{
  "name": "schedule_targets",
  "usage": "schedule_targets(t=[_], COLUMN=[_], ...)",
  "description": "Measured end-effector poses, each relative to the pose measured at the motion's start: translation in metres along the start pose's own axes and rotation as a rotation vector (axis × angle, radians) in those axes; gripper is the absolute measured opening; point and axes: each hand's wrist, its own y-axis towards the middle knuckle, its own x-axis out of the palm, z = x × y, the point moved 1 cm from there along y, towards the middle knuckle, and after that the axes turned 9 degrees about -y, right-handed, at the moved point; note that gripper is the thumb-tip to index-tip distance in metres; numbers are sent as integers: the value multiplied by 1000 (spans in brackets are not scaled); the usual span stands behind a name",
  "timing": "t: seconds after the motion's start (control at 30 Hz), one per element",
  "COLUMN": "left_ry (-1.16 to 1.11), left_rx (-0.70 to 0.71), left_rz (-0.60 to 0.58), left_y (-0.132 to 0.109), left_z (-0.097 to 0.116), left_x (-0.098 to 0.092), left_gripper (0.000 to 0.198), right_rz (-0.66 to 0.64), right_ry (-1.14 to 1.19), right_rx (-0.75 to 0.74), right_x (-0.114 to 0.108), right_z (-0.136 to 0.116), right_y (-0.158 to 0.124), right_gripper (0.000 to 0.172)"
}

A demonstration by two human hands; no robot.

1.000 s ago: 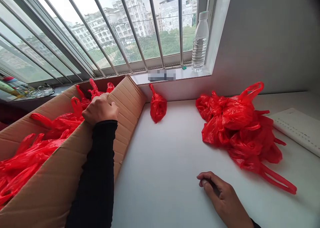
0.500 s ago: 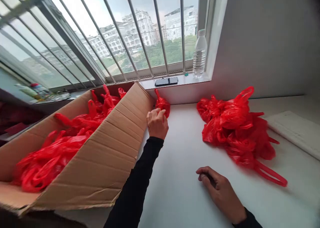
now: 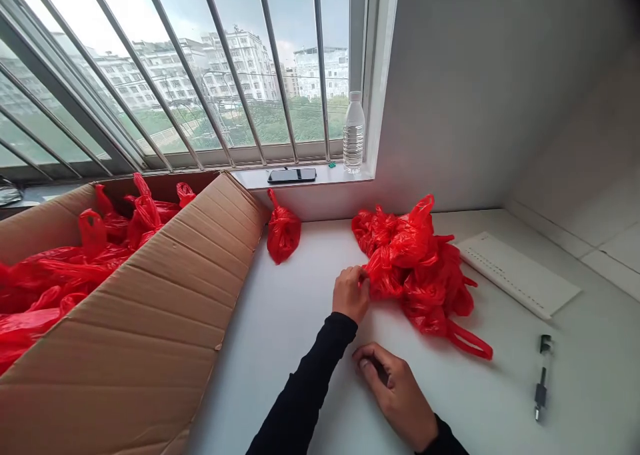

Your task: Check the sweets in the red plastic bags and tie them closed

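Note:
My left hand [image 3: 351, 294] is at the near left edge of a pile of red plastic bags [image 3: 417, 262] on the white table. Its fingertips pinch a bit of red plastic there. My right hand [image 3: 397, 392] rests on the table in front of the pile, loosely curled with thumb against the fingers and nothing visible in it. A single knotted red plastic bag [image 3: 284, 232] lies by the wall under the window, apart from both hands. To the left, a long cardboard box [image 3: 165, 315] holds many more red plastic bags [image 3: 65, 268].
On the windowsill are a dark phone [image 3: 292, 175] and a clear plastic bottle [image 3: 353, 135]. A flat white panel [image 3: 520, 272] lies to the right of the pile. Nearer me is a pen [image 3: 541, 382]. Metal bars [image 3: 235, 75] cross the window.
My left hand has moved right, from the single knotted bag by the box to the pile, leaving that bag on the table. The view has turned right, bringing the pen into sight.

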Motion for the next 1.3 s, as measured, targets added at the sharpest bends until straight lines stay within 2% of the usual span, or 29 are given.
schedule_targets(t=[0.23,0.33,0.47,0.6,0.77,0.9,0.97,1.1,1.2,1.3], left_ry=[-131,-155,-176,-195,-232,-238,-223,-194,-182,-192], left_rx=[-79,-65,-7,4,32,68,78,13,-76,-68], left_rz=[188,270,290,252,258,210,200,313,434,419], left_y=[-72,-87,-86,-84,-91,-94,-94,-92,-91,-88], left_z=[-27,-26,-16,-12,-12,-4,-1,-7,-18,-17], left_x=[-59,-74,-75,-66,-69,-71,-71,-78,-91,-103], left_gripper=[21,24,36,22,16,24,20,17,18,21], right_rz=[18,90,315,398,407,364,374,399,493,543], right_ry=[129,160,-78,-303,-297,-341,-318,-237,-214,-290], right_rx=[55,59,-76,-237,-144,-182,-195,-162,-107,-140], right_x=[1,-9,-27,-28,-25,-25,-25,-32,-44,-54], right_z=[6,-2,-18,-13,3,-2,-6,-7,-3,-6], right_y=[-5,2,33,58,54,49,48,47,46,47], right_gripper=[36,38,31,36,41,27,21,18,18,16])
